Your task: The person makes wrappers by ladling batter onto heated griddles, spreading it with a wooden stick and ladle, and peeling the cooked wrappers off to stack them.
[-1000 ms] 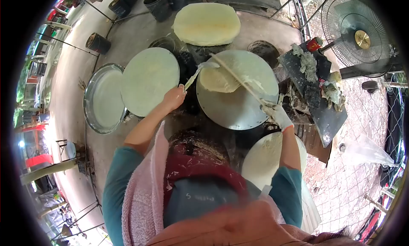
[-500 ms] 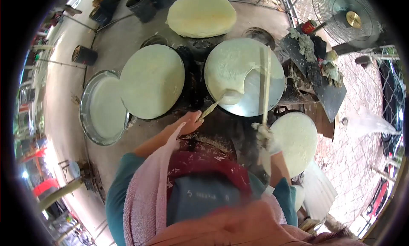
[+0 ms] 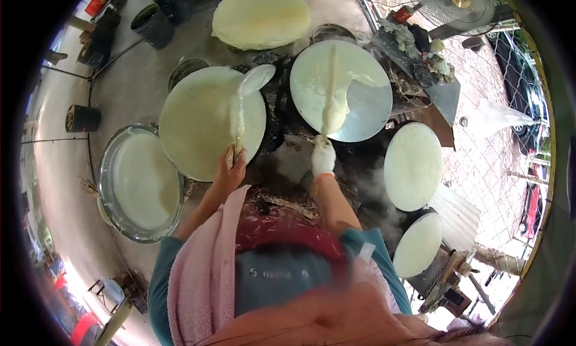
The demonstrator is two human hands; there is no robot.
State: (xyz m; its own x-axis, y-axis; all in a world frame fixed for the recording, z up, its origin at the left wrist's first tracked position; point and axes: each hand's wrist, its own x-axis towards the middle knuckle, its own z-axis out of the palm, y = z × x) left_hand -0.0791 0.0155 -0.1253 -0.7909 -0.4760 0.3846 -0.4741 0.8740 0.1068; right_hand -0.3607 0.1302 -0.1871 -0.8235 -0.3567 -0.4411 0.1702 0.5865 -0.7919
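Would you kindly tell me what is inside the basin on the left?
The basin holds a smooth, pale mixture. Its bottom is hidden underneath, and the pale disc covers part of its right rim.

the bare left hand (image 3: 234, 166) and white-gloved right hand (image 3: 324, 158) are both curled in a grip, forearms (image 3: 330, 201) stretched forward, well apart.

The left grip (image 3: 234, 166) partly hides the ladle (image 3: 257, 78); lettering (image 3: 279, 274) is blurred.
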